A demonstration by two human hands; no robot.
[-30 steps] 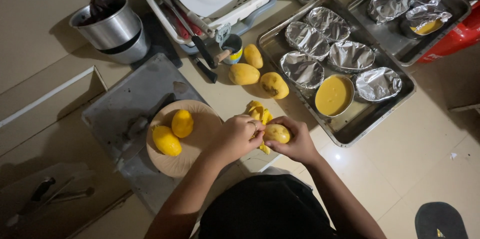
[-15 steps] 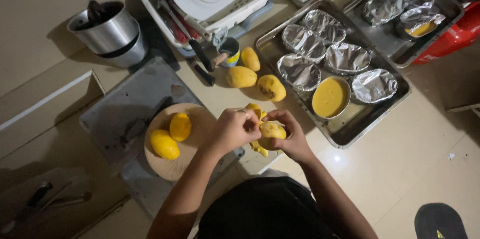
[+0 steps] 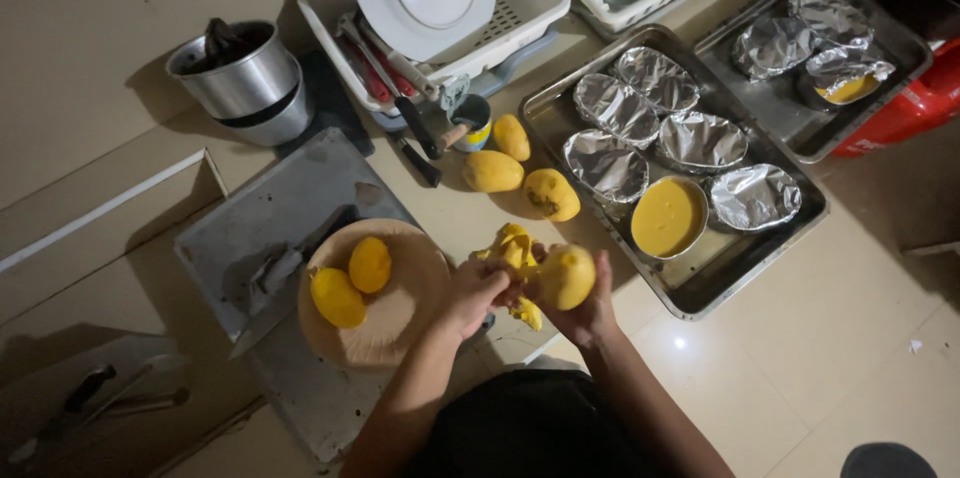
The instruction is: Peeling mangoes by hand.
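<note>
Head view: the right hand (image 3: 590, 310) grips a round yellow peeled mango (image 3: 566, 276), now turned further up than before. The left hand (image 3: 478, 290) pinches its yellow peel strips (image 3: 513, 250), beside the round wooden board (image 3: 400, 313) on the floor.

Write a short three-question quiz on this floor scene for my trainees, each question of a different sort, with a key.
1. True or false: the right hand holds a peeled mango.
2. How many peeled mangoes lie on the round wooden board? A one, B two, C three.
3. Fill in: one bowl in the nearer metal tray is uncovered; the others wear ____.

Key: 1 true; 2 B; 3 foil.
</note>
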